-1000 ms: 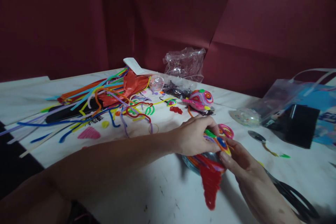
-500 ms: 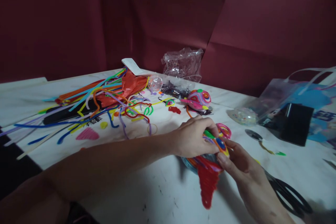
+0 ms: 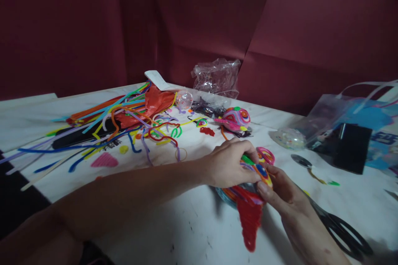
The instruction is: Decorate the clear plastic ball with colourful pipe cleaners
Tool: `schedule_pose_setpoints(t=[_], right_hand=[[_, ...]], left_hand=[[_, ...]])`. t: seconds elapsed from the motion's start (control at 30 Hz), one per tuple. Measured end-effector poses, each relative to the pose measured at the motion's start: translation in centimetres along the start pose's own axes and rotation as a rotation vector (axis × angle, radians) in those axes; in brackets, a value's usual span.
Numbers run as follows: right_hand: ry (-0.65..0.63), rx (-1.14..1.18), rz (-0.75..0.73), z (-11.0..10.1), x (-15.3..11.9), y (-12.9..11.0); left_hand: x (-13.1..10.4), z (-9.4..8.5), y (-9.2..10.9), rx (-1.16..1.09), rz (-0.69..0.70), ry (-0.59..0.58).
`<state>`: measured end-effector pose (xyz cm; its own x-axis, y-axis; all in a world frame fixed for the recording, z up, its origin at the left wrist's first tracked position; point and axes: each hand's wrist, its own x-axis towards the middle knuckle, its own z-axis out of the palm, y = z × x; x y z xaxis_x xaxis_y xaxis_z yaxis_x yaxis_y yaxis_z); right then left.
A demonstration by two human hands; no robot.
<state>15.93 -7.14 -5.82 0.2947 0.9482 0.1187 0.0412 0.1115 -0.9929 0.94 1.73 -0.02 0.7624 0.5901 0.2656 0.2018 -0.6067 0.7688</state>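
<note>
A colourful craft piece, wound in bright strands with a red pointed part hanging toward me, is held between both hands over the white table. My left hand reaches across from the left, fingers curled over its top and left side. From the right, my right hand pinches its right edge near a blue and yellow rounded patch, thumb toward me. My left hand hides part of the piece. Just beyond the hands sits a similar round, swirled multicoloured piece with a pink part.
Pipe cleaners in many colours spread over the left, beside a pink patch. Black-handled scissors lie right of my right hand. Further right are a clear bag and a black box. Crumpled clear plastic stands behind.
The red pointed part has shifted slightly right and toward me. Both hands keep nearly the same hold on the craft piece.
</note>
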Motion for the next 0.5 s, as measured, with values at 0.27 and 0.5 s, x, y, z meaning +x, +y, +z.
schedule_pose_setpoints(t=[0.27, 0.5], right_hand=[[0.109, 0.074, -0.035, 1.3, -0.8, -0.5], [-0.021, 0.015, -0.042, -0.2, -0.2, 0.2]], left_hand=[[-0.1, -0.3, 0.4, -0.012, 0.018, -0.036], [0.2, -1.2, 0.3, -0.056, 0.06, -0.144]])
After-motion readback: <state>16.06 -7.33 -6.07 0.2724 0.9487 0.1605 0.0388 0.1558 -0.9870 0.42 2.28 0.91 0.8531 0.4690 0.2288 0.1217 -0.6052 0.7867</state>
